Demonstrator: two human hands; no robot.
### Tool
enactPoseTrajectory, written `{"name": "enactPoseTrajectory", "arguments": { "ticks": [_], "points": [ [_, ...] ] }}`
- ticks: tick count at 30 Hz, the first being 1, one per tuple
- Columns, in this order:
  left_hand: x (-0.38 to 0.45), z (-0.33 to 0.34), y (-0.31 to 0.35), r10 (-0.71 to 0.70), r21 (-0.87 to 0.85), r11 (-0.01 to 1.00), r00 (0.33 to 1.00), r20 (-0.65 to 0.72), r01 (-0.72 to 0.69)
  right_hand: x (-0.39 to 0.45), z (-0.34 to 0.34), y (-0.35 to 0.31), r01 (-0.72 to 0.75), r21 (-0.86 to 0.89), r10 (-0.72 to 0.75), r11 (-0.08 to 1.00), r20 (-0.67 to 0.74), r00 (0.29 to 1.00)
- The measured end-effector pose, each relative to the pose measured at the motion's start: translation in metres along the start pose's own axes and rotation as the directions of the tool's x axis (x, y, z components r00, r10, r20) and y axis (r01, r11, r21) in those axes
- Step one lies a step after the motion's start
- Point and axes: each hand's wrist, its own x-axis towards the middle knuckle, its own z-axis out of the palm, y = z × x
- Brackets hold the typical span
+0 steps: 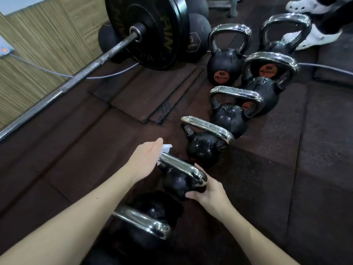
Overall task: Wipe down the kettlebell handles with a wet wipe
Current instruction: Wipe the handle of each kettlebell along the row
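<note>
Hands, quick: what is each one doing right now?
Left hand: holds a white wet wipe against the chrome handle.
Right hand: grips the black kettlebell body, steadying it.

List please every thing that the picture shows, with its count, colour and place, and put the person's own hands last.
kettlebells: six, black with chrome handles, in a line on the floor from near to far right.
wet wipe: one, white, on the far end of the held kettlebell's handle.
barbell: one, steel bar with black plates, at left.
medicine balls: two or three, black, behind the plates.
cable: one, grey, across the floor.
floor mats: dark brown, throughout.
white shoes: two, another person's, top right.
left hand: holds the wipe on the handle.
right hand: fingers grip the same kettlebell's body.
</note>
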Motion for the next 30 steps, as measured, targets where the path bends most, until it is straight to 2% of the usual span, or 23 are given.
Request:
{"name": "enactPoseTrajectory", "arguments": {
  "ticks": [4,7,9,10,11,12,13,14,15,16,17,19,20,22,23,25,27,28,29,30],
  "points": [
    [0.019,0.007,-0.005,-0.169,-0.181,0.969,0.985,0.023,0.17,0.001,0.0,0.0,-0.023,-0.001,0.023,1.0,-0.009,1.0],
    [0.038,0.009,-0.035,-0.291,-0.44,0.842,0.95,0.116,0.312,0.002,0.003,0.001,-0.032,-0.012,0.031,0.999,-0.013,0.999],
    [0.039,0.011,-0.042,-0.317,-0.493,0.801,0.939,0.132,0.34,0.003,0.004,0.004,-0.036,-0.021,0.036,0.999,-0.026,0.999],
    [0.035,0.01,-0.035,-0.314,-0.458,0.823,0.941,0.125,0.336,0.003,0.004,0.005,-0.037,-0.03,0.035,0.999,-0.037,0.999],
    [0.031,0.011,-0.027,-0.26,-0.335,0.901,0.961,0.092,0.275,0.003,0.003,0.005,-0.039,-0.039,0.038,0.998,-0.043,0.998],
    [0.027,0.011,-0.018,-0.106,-0.083,0.99,0.993,0.053,0.11,0.003,0.003,0.006,-0.035,-0.042,0.033,0.999,-0.045,0.998],
    [0.02,0.012,-0.012,0.114,0.28,0.953,0.993,0.023,-0.116,0.004,0.003,0.007,-0.038,-0.055,0.036,0.998,-0.042,0.998],
    [0.008,0.015,-0.003,0.354,0.603,0.743,0.935,0.014,-0.291,0.003,0.004,0.005,-0.042,-0.072,0.04,0.996,-0.038,0.998],
    [-0.007,0.024,0.012,0.51,0.782,0.507,0.857,0.066,-0.362,0.003,0.003,0.003,-0.058,-0.096,0.055,0.994,-0.04,0.998],
    [-0.021,0.036,0.026,0.554,0.834,0.378,0.82,0.145,-0.403,0.003,0.004,0.004,-0.065,-0.117,0.059,0.991,-0.053,0.997],
    [-0.034,0.053,0.039,0.548,0.837,0.326,0.809,0.213,-0.441,0.002,0.004,0.005,-0.06,-0.154,0.05,0.986,-0.067,0.997],
    [-0.04,0.085,0.061,0.469,0.816,0.357,0.843,0.263,-0.454,-0.006,0.003,0.004,0.007,-0.259,-0.021,0.966,-0.05,0.999],
    [-0.04,0.099,0.068,0.425,0.844,0.329,0.865,0.267,-0.423,-0.009,0.002,0.001,0.062,-0.309,-0.078,0.949,-0.041,0.996],
    [-0.037,0.117,0.073,0.334,0.908,0.177,0.891,0.307,-0.379,-0.008,0.003,-0.001,0.059,-0.307,-0.07,0.95,-0.026,0.997],
    [-0.035,0.116,0.074,0.305,0.919,0.138,0.899,0.314,-0.368,-0.006,0.004,-0.003,0.023,-0.236,-0.029,0.972,-0.019,0.999],
    [-0.033,0.102,0.077,0.329,0.907,0.121,0.878,0.347,-0.404,-0.003,0.006,-0.003,-0.037,-0.139,0.033,0.99,-0.032,0.999],
    [-0.032,0.077,0.074,0.407,0.868,0.191,0.842,0.354,-0.458,0.001,0.007,0.0,-0.042,-0.145,0.036,0.989,-0.04,0.999],
    [-0.028,0.064,0.068,0.463,0.842,0.204,0.807,0.367,-0.5,0.002,0.007,0.003,-0.052,-0.128,0.045,0.99,-0.053,0.998],
    [-0.023,0.05,0.059,0.516,0.824,0.161,0.758,0.399,-0.543,0.003,0.007,0.004,-0.056,-0.12,0.049,0.991,-0.061,0.997],
    [-0.018,0.036,0.05,0.541,0.802,0.163,0.732,0.415,-0.575,0.004,0.006,0.005,-0.062,-0.124,0.055,0.99,-0.06,0.997]
  ]
}}
